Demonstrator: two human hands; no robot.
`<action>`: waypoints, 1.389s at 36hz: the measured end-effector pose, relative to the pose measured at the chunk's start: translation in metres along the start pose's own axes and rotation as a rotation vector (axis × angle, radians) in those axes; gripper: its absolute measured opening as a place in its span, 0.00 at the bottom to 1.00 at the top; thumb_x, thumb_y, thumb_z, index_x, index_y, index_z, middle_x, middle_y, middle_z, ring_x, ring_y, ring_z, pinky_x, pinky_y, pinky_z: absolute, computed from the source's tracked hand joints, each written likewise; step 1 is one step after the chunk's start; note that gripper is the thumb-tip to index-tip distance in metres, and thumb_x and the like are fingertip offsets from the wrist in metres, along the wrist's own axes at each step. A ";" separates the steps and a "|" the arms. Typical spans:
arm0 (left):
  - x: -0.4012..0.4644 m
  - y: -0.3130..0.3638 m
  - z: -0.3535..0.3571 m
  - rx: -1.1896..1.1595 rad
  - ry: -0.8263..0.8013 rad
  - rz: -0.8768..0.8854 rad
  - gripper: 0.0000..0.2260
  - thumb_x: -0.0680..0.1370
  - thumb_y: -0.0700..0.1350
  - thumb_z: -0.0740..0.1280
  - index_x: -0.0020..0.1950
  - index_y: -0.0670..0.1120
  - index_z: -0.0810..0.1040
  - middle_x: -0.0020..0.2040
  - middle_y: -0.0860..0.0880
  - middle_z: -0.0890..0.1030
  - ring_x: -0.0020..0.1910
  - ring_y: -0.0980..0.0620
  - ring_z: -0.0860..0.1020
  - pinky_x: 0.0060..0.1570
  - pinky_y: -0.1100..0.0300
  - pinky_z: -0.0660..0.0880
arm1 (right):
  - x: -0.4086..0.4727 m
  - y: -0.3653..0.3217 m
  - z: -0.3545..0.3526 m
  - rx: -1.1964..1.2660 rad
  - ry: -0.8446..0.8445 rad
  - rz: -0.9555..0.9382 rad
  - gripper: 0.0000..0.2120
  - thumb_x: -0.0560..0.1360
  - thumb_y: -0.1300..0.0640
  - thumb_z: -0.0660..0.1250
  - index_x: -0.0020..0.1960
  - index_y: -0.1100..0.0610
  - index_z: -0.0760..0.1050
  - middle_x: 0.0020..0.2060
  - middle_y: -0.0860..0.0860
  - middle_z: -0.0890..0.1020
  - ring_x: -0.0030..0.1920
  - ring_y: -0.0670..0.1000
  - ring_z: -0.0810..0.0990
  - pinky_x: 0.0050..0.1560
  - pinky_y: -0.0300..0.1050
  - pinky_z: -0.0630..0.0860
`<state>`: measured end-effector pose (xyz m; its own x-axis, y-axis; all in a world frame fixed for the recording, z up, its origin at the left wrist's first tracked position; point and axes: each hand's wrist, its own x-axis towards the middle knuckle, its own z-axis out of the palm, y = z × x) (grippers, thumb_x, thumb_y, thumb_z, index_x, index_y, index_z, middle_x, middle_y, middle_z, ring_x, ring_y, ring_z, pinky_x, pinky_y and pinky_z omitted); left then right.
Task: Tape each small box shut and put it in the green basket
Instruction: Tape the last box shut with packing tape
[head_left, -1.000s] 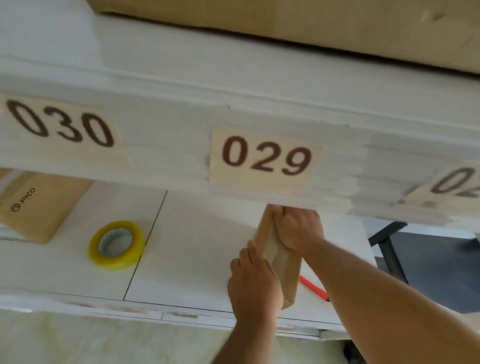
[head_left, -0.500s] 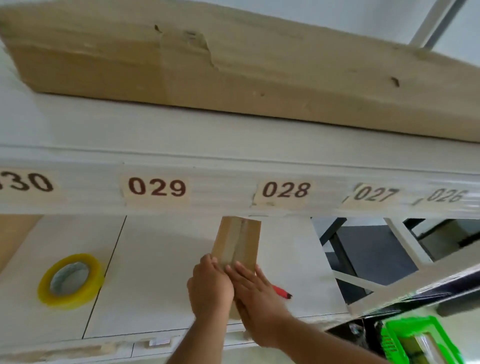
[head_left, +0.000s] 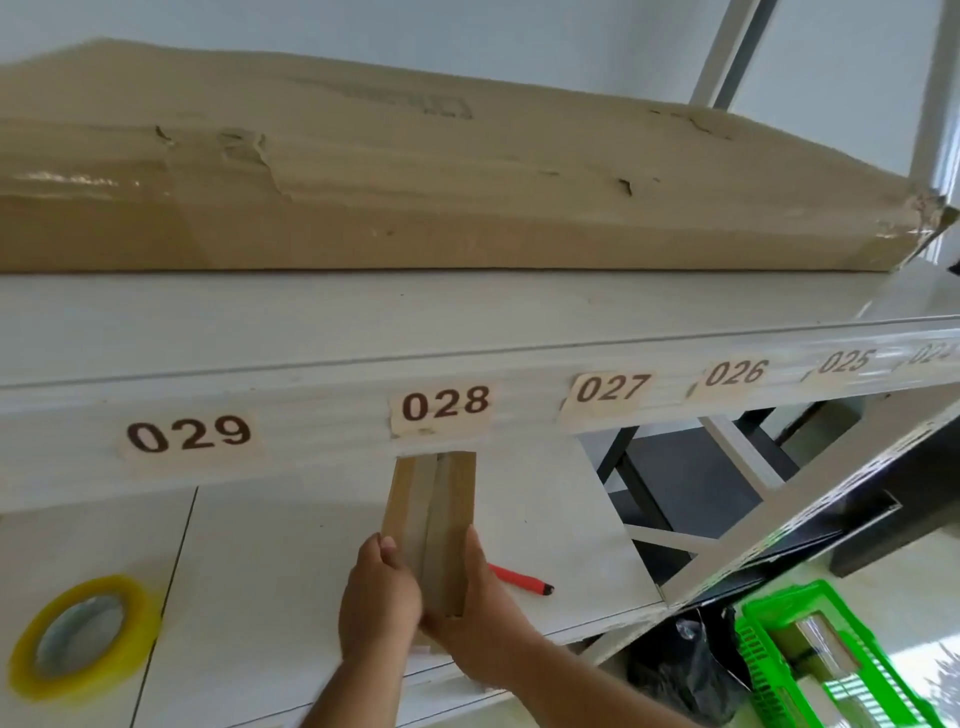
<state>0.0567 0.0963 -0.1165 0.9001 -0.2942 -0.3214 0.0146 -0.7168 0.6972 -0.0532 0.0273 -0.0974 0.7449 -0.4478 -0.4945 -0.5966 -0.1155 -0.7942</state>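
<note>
1. Brown corrugated card is what I am handling: the small box (head_left: 431, 525) stands on end on the lower shelf board (head_left: 291, 545), its top just under the label 028 (head_left: 445, 404), with a strip of clear tape down its middle seam.
2. My left hand (head_left: 379, 597) has its fingers curled round the box's left edge, thumb on the front face; my right hand (head_left: 483, 618) cups the lower right side and bottom corner, fingers wrapped behind it. Both have hold of the box.
3. I judge it light and fairly stiff, though the thin walls would dent under a hard squeeze, and the taped face looks slick.
4. So I would grip by the card edges and corners, not the tape.
5. The green basket (head_left: 769, 618) sits low, to the right of the box; the yellow tape roll (head_left: 80, 636) lies well left of it, the red cutter (head_left: 519, 578) just right of it.
</note>
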 end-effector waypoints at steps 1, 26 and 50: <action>0.001 0.001 -0.001 -0.012 -0.020 -0.007 0.19 0.86 0.51 0.49 0.70 0.47 0.73 0.63 0.42 0.80 0.62 0.39 0.77 0.58 0.51 0.72 | 0.004 0.000 0.004 0.098 0.017 0.017 0.52 0.64 0.31 0.75 0.79 0.38 0.48 0.72 0.42 0.71 0.70 0.47 0.74 0.71 0.48 0.72; -0.115 0.024 -0.115 -0.059 -0.206 0.260 0.17 0.85 0.51 0.50 0.65 0.48 0.74 0.59 0.44 0.80 0.55 0.42 0.78 0.56 0.50 0.75 | -0.153 -0.070 0.007 0.045 0.313 -0.064 0.41 0.74 0.55 0.77 0.78 0.46 0.56 0.59 0.43 0.72 0.59 0.47 0.75 0.58 0.38 0.78; -0.286 0.060 -0.081 0.003 -0.545 0.560 0.21 0.86 0.51 0.49 0.78 0.48 0.65 0.72 0.46 0.73 0.70 0.43 0.72 0.67 0.49 0.70 | -0.332 0.010 -0.013 0.151 0.752 0.059 0.44 0.74 0.54 0.76 0.81 0.47 0.53 0.62 0.43 0.75 0.59 0.47 0.78 0.57 0.41 0.79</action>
<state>-0.1648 0.1889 0.0691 0.4319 -0.8813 -0.1917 -0.3806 -0.3708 0.8471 -0.3106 0.1635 0.0639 0.2774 -0.9382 -0.2068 -0.5416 0.0250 -0.8403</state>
